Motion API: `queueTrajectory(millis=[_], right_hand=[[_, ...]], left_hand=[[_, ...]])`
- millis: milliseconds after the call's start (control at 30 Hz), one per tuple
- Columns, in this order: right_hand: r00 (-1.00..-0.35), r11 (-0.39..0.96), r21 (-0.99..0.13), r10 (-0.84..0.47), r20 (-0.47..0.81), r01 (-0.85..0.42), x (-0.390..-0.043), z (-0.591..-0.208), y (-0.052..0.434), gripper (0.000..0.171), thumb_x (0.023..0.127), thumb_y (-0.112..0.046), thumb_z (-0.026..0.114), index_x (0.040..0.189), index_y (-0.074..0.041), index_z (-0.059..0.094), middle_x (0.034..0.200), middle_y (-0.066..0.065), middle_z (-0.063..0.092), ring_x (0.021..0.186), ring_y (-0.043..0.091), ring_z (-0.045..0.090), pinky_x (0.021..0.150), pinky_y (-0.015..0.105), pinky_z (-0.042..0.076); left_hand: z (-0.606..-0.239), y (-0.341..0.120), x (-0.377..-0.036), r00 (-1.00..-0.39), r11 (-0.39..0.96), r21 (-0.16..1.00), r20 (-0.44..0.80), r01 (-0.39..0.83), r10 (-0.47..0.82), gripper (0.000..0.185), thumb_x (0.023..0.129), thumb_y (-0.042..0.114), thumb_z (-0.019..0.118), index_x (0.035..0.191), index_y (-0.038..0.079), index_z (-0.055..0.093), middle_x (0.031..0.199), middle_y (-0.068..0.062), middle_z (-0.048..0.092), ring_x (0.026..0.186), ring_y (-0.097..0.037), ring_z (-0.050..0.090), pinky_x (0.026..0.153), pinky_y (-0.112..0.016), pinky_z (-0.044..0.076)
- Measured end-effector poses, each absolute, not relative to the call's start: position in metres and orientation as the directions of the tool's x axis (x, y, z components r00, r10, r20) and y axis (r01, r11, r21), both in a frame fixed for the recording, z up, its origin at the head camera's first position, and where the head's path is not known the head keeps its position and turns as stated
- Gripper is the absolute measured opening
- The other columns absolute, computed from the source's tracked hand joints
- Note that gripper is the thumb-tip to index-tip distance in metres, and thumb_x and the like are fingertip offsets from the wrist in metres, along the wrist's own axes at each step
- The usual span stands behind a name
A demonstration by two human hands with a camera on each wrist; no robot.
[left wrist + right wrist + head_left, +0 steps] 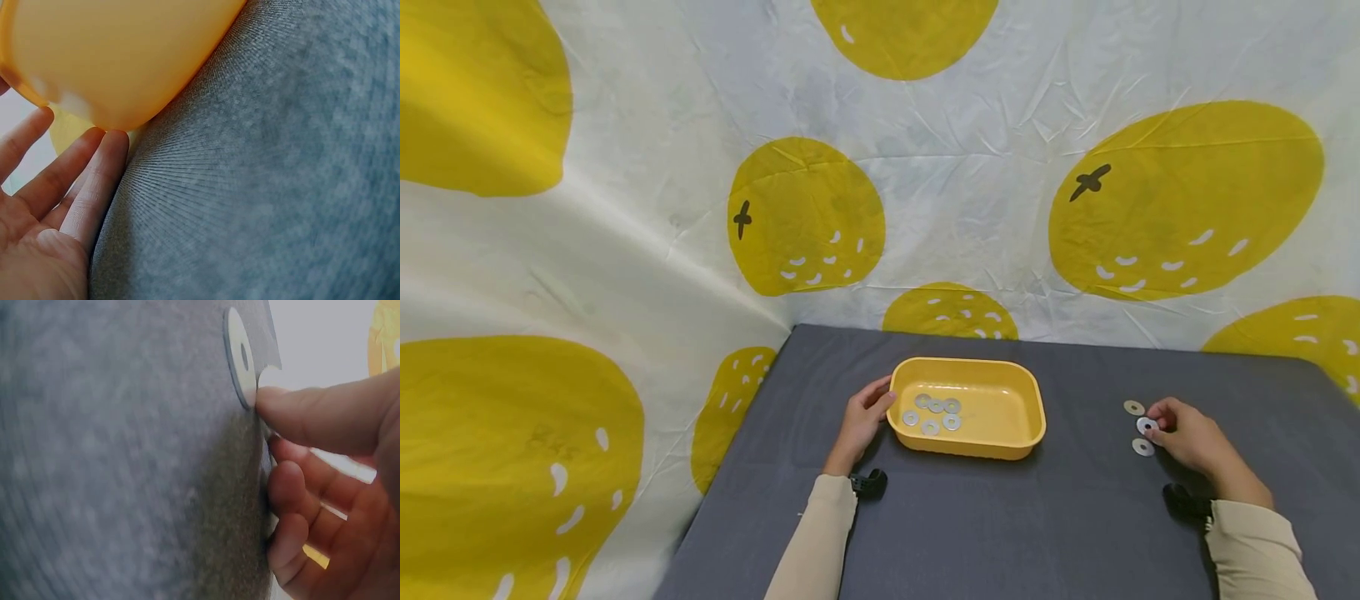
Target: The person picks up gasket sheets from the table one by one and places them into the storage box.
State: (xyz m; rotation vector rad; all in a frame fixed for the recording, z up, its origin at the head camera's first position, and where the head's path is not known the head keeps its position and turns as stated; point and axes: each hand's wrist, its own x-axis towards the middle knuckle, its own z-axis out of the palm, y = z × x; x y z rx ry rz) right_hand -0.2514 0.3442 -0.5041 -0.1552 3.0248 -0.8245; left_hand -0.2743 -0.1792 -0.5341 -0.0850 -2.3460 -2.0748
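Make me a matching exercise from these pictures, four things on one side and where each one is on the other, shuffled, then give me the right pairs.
Things:
1. left hand
2. right hand
3. yellow tray
4. five washers

Places:
A. lying inside the tray, toward its left end
B. on the grey table, between the two hands
C. against the tray's left end, fingers straight
D. at the loose washers on the right of the table, fingertips on the middle one

Pairs: 1-C, 2-D, 3-B, 4-A
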Motion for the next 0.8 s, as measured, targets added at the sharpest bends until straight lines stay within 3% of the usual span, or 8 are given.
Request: queueTrajectory(millis=[167, 467, 800], right_hand=[[-0.992, 0.861, -0.493, -0.113, 0.058, -0.127, -0.249, -0.504, 0.344, 0.023, 0.088, -0.01, 0.074, 0.106, -0.002, 0.062, 0.084, 0.004, 0.059, 0.075, 0.017, 0.052, 0.068, 0.032, 0.036], [-0.988, 0.846, -0.511, -0.146, 0.059, -0.155, -0.242, -0.5, 0.342, 0.024, 0.092, -0.01, 0.073, 0.114, -0.002, 0.07, 0.082, 0.001, 0.06, 0.067, 0.005, 0.046, 0.061, 0.026, 0.033], [-0.989, 0.84, -0.534, -0.14, -0.036, -0.099, -0.239, -0.493, 0.343, 0.031, 0.094, -0.013, 0.069, 0.121, 0.003, 0.069, 0.082, 0.002, 0.062, 0.067, 0.009, 0.048, 0.059, 0.025, 0.035]], left_hand=[[-0.534, -0.179, -0.274, -0.999, 0.118, 0.992, 0.04, 0.043, 0.031, 0.04, 0.103, 0.028, 0.064, 0.143, 0.023, 0.062, 0.133, -0.013, 0.068, 0.117, -0.029, 0.067, 0.087, -0.029, 0.06], [-0.537, -0.179, -0.274, -0.999, 0.111, 0.993, 0.031, 0.034, 0.031, 0.04, 0.102, 0.029, 0.065, 0.142, 0.025, 0.062, 0.134, -0.014, 0.067, 0.114, -0.024, 0.067, 0.088, -0.029, 0.06], [-0.523, -0.181, -0.272, -0.997, 0.099, 0.995, -0.006, 0.003, 0.082, 0.045, 0.104, 0.021, 0.062, 0.148, 0.012, 0.056, 0.139, -0.021, 0.063, 0.12, -0.033, 0.065, 0.088, -0.03, 0.06]])
